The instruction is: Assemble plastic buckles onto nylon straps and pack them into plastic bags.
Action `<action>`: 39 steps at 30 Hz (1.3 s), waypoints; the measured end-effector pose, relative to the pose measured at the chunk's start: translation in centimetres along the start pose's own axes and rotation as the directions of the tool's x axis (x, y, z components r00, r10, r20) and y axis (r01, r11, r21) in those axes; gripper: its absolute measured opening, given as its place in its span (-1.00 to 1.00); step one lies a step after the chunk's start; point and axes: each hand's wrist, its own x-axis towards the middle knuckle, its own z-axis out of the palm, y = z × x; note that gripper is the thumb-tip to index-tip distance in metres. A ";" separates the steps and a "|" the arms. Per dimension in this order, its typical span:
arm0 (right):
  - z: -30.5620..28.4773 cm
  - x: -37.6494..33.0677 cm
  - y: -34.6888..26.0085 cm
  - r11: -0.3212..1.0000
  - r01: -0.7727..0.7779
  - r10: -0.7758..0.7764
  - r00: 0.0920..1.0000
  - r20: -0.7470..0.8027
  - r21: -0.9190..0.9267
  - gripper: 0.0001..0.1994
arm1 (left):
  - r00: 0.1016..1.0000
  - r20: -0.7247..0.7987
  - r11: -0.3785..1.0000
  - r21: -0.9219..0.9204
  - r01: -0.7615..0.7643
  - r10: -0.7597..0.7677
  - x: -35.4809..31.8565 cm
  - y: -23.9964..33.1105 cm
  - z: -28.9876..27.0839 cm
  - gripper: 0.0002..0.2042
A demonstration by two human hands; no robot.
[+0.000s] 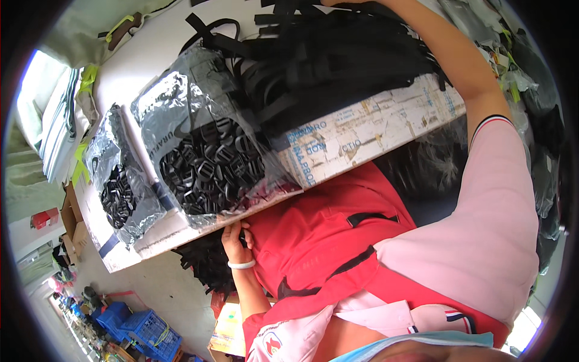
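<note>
My left hand (pixel 237 240) is at the table's near edge, its fingers curled. A small dark thing shows at the fingers, too little of it to name. Just above lies a clear plastic bag (pixel 199 90) with many black plastic buckles (pixel 211 166) in its lower part. My right arm stretches across the table, and my right hand (pixel 353 2) is at the far edge of the view, almost wholly cut off. Near it is a large heap of black webbing straps (pixel 325 54). Whether the right hand holds a strap is hidden.
A smaller clear bag of black buckles (pixel 117 196) lies at the left of the white table (pixel 145 244). Worn printed tape covers the table's near side. Blue crates (pixel 148 332) stand on the floor at lower left. Plastic-wrapped dark goods (pixel 537 96) are piled at the right.
</note>
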 end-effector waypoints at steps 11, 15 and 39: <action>11.2 -13.7 -9.9 0.983 0.173 -0.180 0.973 -0.145 -0.060 0.02 | 0.998 0.012 0.997 -0.027 -0.067 0.067 -0.9 -0.9 -1.2 -0.77; 11.5 -14.9 -11.2 0.987 0.153 -0.158 0.970 -0.184 -0.040 0.04 | 0.996 0.009 0.995 -0.046 -0.092 0.093 -1.1 -1.4 -1.9 -0.75; 15.2 -17.6 -12.7 0.993 -0.090 0.120 0.793 -0.597 0.081 -0.64 | 0.986 0.131 0.894 -0.446 -0.038 0.108 -3.8 -0.6 -2.2 -0.60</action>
